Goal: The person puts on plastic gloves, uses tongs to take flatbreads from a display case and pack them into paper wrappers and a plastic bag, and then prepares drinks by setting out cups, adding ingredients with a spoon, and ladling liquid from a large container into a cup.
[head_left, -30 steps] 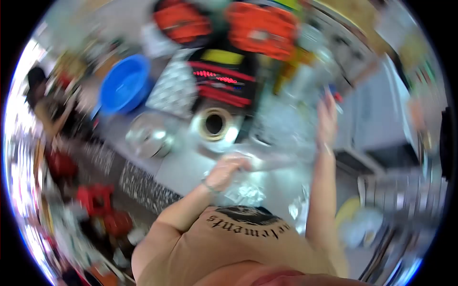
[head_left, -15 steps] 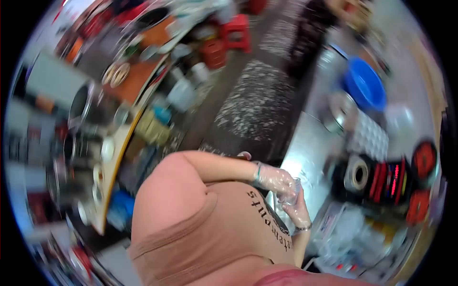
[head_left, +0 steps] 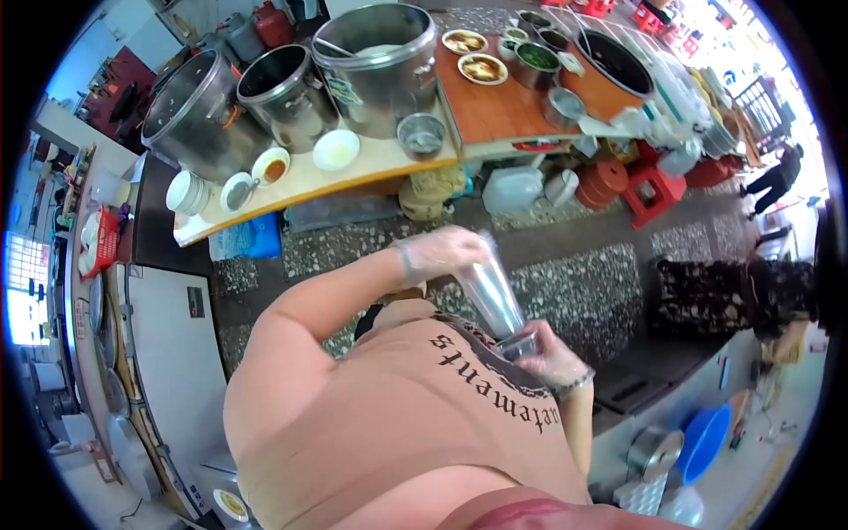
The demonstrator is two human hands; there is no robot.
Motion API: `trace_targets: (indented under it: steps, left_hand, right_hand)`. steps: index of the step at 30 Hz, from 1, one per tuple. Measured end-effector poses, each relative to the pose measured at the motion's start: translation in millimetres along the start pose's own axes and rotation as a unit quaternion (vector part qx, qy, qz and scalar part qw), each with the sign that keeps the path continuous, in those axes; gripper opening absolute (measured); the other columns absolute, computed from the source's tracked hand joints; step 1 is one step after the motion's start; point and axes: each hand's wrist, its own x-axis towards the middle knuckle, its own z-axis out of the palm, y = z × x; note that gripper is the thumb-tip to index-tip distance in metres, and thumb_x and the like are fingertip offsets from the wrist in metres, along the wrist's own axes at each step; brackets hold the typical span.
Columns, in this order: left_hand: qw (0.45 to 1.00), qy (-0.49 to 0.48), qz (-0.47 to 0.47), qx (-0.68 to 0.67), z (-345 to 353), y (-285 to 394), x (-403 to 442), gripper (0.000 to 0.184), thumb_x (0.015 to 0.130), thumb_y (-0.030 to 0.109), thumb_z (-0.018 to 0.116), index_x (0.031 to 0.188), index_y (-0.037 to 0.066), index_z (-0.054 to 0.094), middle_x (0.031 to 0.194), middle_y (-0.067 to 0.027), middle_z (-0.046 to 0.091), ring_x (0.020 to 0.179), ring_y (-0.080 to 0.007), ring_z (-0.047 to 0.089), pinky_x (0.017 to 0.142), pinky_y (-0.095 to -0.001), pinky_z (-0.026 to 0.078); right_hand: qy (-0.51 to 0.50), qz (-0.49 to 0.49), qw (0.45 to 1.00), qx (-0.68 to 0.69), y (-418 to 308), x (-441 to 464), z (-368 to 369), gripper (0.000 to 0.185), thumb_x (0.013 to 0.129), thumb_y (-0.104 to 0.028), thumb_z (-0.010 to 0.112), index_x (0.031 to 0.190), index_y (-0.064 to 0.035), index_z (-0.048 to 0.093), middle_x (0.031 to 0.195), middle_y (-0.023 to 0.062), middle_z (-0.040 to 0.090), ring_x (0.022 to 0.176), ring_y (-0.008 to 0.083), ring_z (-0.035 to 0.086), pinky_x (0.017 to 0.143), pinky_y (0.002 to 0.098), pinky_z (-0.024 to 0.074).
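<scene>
My left hand (head_left: 449, 253), in a clear plastic glove, is closed on the upper end of a long, shiny see-through plastic thing (head_left: 491, 287). I cannot tell whether that is a bag or a tall cup. It slants down towards my right hand (head_left: 556, 358), its lower end close to or touching a small grey, see-through cup (head_left: 517, 345). My right fingers wrap round this cup, in front of my printed shirt (head_left: 415, 397).
Ahead is a counter (head_left: 397, 161) with large steel pots (head_left: 375, 75), a white bowl (head_left: 336, 150) and plates of food (head_left: 482, 69). A red stool (head_left: 654, 187) stands beyond. At right are a person in dark patterned clothes (head_left: 707, 291) and a blue basin (head_left: 704, 444).
My view has swung left from the steel worktop to the pots. My hands, earlier close together, have drawn apart, with the long clear plastic thing now between them.
</scene>
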Motion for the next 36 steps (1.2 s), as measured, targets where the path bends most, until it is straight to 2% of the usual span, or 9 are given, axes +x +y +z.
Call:
trace_targets:
  steps: [2,5,8,10,18,22,30,34,36]
  left_hand:
    - [0.994,0.113,-0.006,-0.001,-64.5,-16.8,-5.1,0.028,0.093,0.026,0.054,0.096,-0.001,0.062,0.086,-0.0056,0.064,0.078,-0.0124,0.06,0.074,-0.028,0.048]
    - [0.976,0.201,0.002,-0.087,-117.2,-35.5,-7.8,0.028,0.095,0.025,0.053,0.099,-0.001,0.062,0.089,-0.0055,0.064,0.081,-0.0129,0.06,0.077,-0.0288,0.049]
    - [0.963,0.252,0.004,-0.096,-141.0,-74.4,2.4,0.025,0.096,0.023,0.051,0.105,0.001,0.06,0.098,-0.0065,0.064,0.091,-0.0158,0.062,0.083,-0.031,0.051]
    - [0.944,0.286,-0.021,-0.166,-148.8,-80.3,13.5,0.024,0.097,0.023,0.05,0.102,0.002,0.059,0.099,-0.0095,0.065,0.089,-0.0177,0.063,0.083,-0.0312,0.051]
    - [0.918,0.346,-0.012,-0.193,-197.8,-75.4,111.2,0.025,0.098,0.02,0.047,0.103,-0.001,0.06,0.093,-0.0106,0.068,0.085,-0.0159,0.063,0.082,-0.0294,0.048]
    - [0.852,0.417,0.053,-0.313,-221.7,-29.5,175.5,0.026,0.099,0.019,0.046,0.107,-0.003,0.057,0.098,-0.0098,0.064,0.09,-0.0181,0.063,0.083,-0.0306,0.049]
    - [0.867,0.425,-0.008,-0.26,-262.1,2.5,236.1,0.025,0.097,0.017,0.046,0.107,-0.003,0.058,0.098,-0.0091,0.063,0.091,-0.0191,0.063,0.083,-0.03,0.049]
    - [0.893,0.397,0.012,-0.211,-299.8,-25.6,247.6,0.026,0.096,0.015,0.044,0.11,-0.004,0.056,0.102,-0.0094,0.062,0.095,-0.0185,0.062,0.086,-0.0295,0.048]
    - [0.891,0.327,0.035,-0.314,-309.7,-6.8,250.7,0.027,0.096,0.012,0.042,0.113,-0.004,0.054,0.107,-0.0095,0.06,0.098,-0.0181,0.061,0.089,-0.0293,0.047]
  right_hand:
    - [0.014,0.086,0.99,0.111,-18.0,72.8,-18.5,0.047,0.077,-0.029,0.076,0.103,-0.0072,0.043,0.086,0.0043,0.06,0.075,0.0133,0.058,0.065,0.0268,0.0507]
    - [0.095,0.018,0.995,0.021,-40.8,165.9,-59.7,0.029,0.081,-0.027,0.072,0.085,-0.0049,0.053,0.079,0.0078,0.064,0.076,0.0112,0.059,0.066,0.0291,0.0496]
    - [0.259,0.029,0.946,-0.191,-54.2,250.4,-118.4,0.031,0.077,-0.026,0.073,0.082,0.001,0.06,0.083,0.0167,0.064,0.08,0.0285,0.063,0.074,0.0356,0.0498]
    - [0.376,-0.086,0.885,-0.262,-56.4,304.8,-151.8,0.032,0.074,-0.027,0.074,0.081,0.0012,0.061,0.094,0.0186,0.062,0.09,0.0347,0.06,0.079,0.0399,0.0488]
    - [0.423,-0.054,0.842,-0.329,-37.2,505.3,-272.4,0.023,0.075,-0.027,0.07,0.088,-0.0081,0.065,0.138,0.0209,0.042,0.11,0.0364,0.057,0.091,0.0415,0.048]
    - [0.424,-0.055,0.851,-0.305,-17.2,546.7,-323.7,0.018,0.077,-0.023,0.07,0.085,-0.0091,0.061,0.145,0.0189,0.034,0.105,0.0359,0.059,0.086,0.0445,0.0504]
    - [0.413,-0.009,0.863,-0.29,-37.5,578.7,-377.3,0.024,0.075,-0.023,0.073,0.09,-0.0088,0.061,0.149,0.0205,0.026,0.115,0.0358,0.053,0.091,0.0428,0.0478]
    - [0.404,0.001,0.861,-0.308,-54.5,573.9,-377.0,0.043,0.073,-0.027,0.076,0.108,-0.0081,0.061,0.149,0.0208,0.025,0.127,0.0358,0.042,0.101,0.0404,0.0407]
    - [0.4,0.008,0.858,-0.321,-67.1,567.0,-372.3,0.049,0.072,-0.027,0.077,0.114,-0.0089,0.059,0.149,0.0203,0.025,0.131,0.0355,0.037,0.104,0.0405,0.0375]
